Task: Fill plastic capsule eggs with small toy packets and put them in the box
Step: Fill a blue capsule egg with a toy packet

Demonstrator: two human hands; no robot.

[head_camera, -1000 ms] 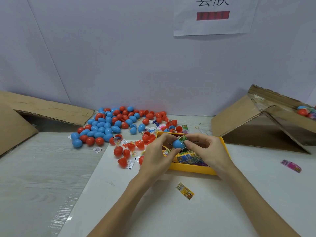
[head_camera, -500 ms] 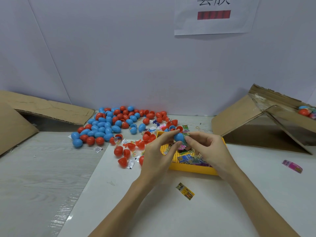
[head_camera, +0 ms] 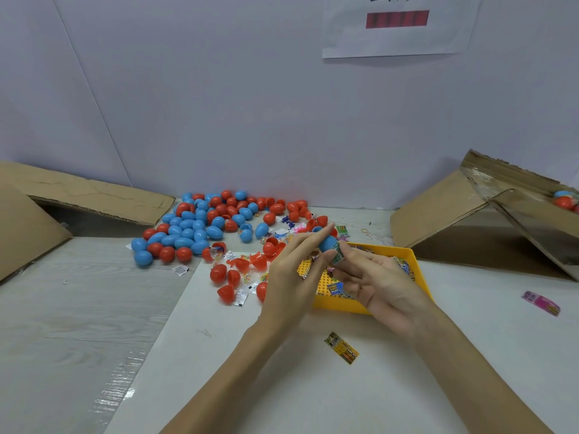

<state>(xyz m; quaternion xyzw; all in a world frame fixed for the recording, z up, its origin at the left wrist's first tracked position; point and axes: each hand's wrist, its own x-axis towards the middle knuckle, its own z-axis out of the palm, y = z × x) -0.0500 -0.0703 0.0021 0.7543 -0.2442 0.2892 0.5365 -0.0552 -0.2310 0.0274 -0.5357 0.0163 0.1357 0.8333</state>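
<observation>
Blue capsule egg half (head_camera: 327, 242), tilted, above the yellow tray (head_camera: 410, 256), green toy packet (head_camera: 337, 255) at its mouth

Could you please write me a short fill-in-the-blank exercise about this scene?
1. The left hand holds a ____ capsule egg half.
2. The right hand pinches a small packet at that half's ____ end.
3. Both hands work above a ____ tray.

Missing words: blue; open; yellow
</observation>
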